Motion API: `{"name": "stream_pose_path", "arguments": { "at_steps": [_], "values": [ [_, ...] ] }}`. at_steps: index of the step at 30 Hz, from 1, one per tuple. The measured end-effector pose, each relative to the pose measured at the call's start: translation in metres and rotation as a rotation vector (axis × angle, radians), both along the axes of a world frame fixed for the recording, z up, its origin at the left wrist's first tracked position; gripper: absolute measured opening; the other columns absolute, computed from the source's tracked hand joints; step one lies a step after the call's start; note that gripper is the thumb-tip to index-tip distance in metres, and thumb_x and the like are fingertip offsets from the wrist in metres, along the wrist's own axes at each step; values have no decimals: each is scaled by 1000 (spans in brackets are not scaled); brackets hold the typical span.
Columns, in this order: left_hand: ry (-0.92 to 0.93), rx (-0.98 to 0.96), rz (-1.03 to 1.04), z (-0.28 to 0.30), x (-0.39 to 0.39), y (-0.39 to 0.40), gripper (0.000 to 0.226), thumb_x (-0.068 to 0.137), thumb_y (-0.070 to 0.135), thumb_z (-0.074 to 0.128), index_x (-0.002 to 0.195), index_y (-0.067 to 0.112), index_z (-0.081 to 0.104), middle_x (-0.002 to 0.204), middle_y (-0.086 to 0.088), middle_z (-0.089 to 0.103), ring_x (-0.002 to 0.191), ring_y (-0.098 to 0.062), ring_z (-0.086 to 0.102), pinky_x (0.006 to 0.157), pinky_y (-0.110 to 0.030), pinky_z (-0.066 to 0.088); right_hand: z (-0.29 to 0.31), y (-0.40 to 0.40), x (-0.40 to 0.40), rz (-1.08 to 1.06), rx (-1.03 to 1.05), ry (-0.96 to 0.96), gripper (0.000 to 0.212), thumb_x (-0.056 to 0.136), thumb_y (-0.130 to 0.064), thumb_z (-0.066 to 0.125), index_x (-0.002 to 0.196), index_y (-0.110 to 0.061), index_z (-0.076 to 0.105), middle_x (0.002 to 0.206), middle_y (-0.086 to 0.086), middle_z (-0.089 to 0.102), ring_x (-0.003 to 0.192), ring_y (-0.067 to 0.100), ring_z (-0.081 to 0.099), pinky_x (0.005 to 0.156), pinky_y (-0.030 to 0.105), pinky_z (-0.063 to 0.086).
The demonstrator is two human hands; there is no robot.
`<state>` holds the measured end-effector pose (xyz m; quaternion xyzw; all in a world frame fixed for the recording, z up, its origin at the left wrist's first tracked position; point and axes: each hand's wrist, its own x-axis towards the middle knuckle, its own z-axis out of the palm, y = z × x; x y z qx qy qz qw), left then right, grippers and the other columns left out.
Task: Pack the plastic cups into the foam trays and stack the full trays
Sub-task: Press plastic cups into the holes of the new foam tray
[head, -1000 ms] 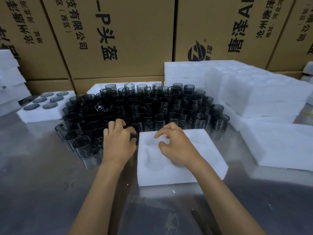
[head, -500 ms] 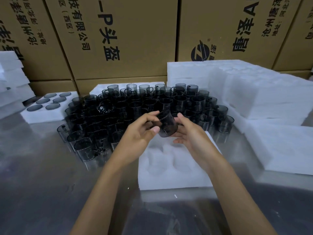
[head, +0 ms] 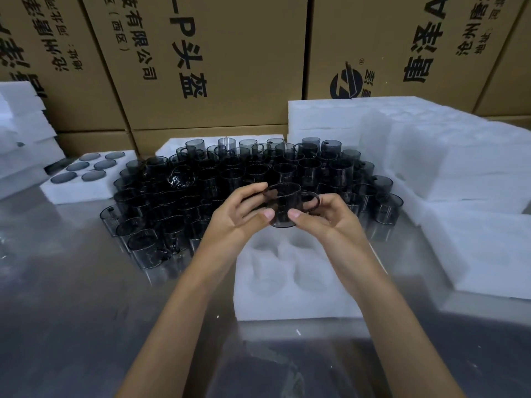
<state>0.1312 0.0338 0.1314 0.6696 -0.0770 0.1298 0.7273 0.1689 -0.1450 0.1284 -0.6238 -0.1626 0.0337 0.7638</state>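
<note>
A: Status of the held item?

B: One smoky cup (head: 283, 205) is pinched between both hands, upright, rim up, handle to the right. It is held above the far edge of the empty foam tray (head: 290, 297), clear of the foam. Left hand (head: 240, 219) is closed on the cup's left wall, thumb at the base. Right hand (head: 330, 218) is closed on the right side, thumb at the base, fingers behind the handle.

A: Clearance?

B: Bare table (head: 71, 297) is seen left of the tray and along its near edge. The cup cluster (head: 230, 179) is packed tight just behind the tray and to its left; no gaps are seen between cups. A foam slab (head: 488, 254) lies just beside the tray's right edge. A foam stack (head: 416, 145) is at the right rear, and cardboard boxes (head: 224, 53) wall off the back.

A: Materials?

B: Cups are translucent dark plastic, cylindrical, with loop handles. Tray foam is white and matte, with rounded pockets, all empty. A filled tray (head: 83, 179) is at the far left, six pockets occupied. The table is reflective metal.
</note>
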Motion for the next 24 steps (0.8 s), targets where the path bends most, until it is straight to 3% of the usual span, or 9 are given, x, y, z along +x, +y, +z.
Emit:
{"name": "stream_pose_path", "arguments": {
  "at_steps": [2,4,8,11,13,15,17,20,24],
  "values": [
    [15,19,-30,0,0,3,56,83,10,72,135,17,54,132,-3,64,122,-22,61,105,-39,47,1,2,-2,-11,-69,-63,33,78,-16,83,93,-9,55,79,-14,68,82,8,71,76,22,54],
    [24,41,-40,-1,1,6,61,79,7,72,136,17,53,132,-2,64,122,-21,61,103,-35,49,0,6,-5,-68,-188,-155,33,75,-21,86,82,-9,56,74,-12,59,74,8,65,65,19,50],
    [52,113,-58,-1,-1,14,65,77,7,79,136,19,54,132,3,64,123,-12,60,96,-25,51,-6,15,-12,-182,-448,-323,30,75,-36,84,71,-18,60,77,-8,62,75,8,61,68,28,51],
    [98,228,-88,2,-6,28,64,78,17,74,138,25,53,134,11,62,127,-3,54,103,-22,46,-9,13,-12,-137,-494,-305,19,86,-37,73,72,-25,69,83,-12,69,71,5,59,67,25,47],
    [126,321,-79,4,-8,34,62,81,17,72,139,28,53,132,13,63,123,2,55,99,-15,45,-10,11,-12,-91,-516,-270,20,92,-35,64,74,-32,71,87,-15,71,60,9,54,61,22,45],
    [149,407,-39,3,-8,35,59,87,12,70,140,30,52,133,7,60,119,-3,56,93,-11,45,-12,11,-11,-86,-568,-253,23,93,-29,60,74,-37,71,89,-17,71,53,6,48,57,17,43],
    [157,470,-22,3,-8,35,57,90,10,67,142,29,50,135,1,55,122,-8,53,96,-10,44,-13,11,-11,-95,-619,-249,23,92,-24,60,75,-37,70,89,-17,70,57,2,52,59,16,43],
    [151,507,-28,3,-8,35,56,92,11,66,141,31,49,136,12,55,121,5,52,96,-9,43,-11,11,-11,-98,-592,-240,17,90,-23,65,77,-32,71,87,-22,69,71,-6,56,67,16,40],
    [149,513,-55,0,-6,33,55,92,7,66,140,28,50,132,18,58,116,15,52,88,-3,42,-12,10,-9,-130,-577,-258,9,86,-23,71,84,-31,66,93,-29,64,74,-10,55,72,18,39]
  ]
}}
